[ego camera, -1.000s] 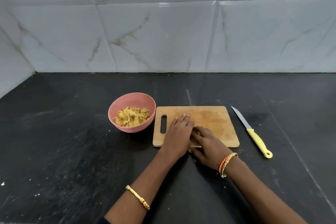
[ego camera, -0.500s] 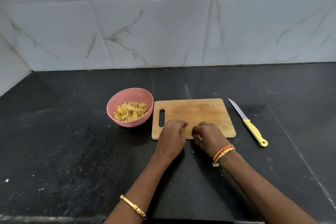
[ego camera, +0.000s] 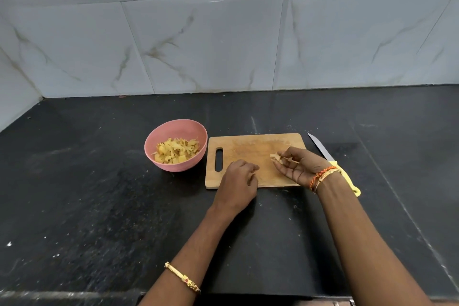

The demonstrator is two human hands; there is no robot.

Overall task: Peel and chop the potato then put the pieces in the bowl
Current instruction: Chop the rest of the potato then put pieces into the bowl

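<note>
**A:** Where do the potato pieces stand at this point?

**B:** Most lie in the pink bowl (ego camera: pixel 175 144), which sits on the tabletop (ego camera: pixel 87 194) just beside the left, handle-slot end of the cutting board (ego camera: pixel 248 149). A last few strips (ego camera: pixel 277 158) are held by the right hand (ego camera: pixel 299 169) above the right half of the board.

**A:** State of the fingers?

**B:** The right hand is turned palm-up, and its fingers (ego camera: pixel 289 154) are curled narrow around the strips, cupping them so nothing drops. The left hand (ego camera: pixel 238 179) hovers or rests at the board's near edge, fingers loosely curled. I cannot tell whether it holds any scrap.

**A:** Why that arrangement?

**B:** My judgement: the board is nearly bare, so chopping is finished and this is the final gathering. The cupped grip suits a carry to the bowl.

**A:** Anything else around?

**B:** The knife (ego camera: pixel 320 148) lies on the tabletop off the board's right edge, blade toward the tiled wall (ego camera: pixel 223 45), its yellow handle (ego camera: pixel 347 180) partly hidden under the right wrist. It is set aside, out of use.

**A:** Any obstruction?

**B:** The left hand sits between the right hand and the bowl. A carry leftward likely must pass above or behind it. The strips are thin and loose, so some could slip out on the way.
</note>
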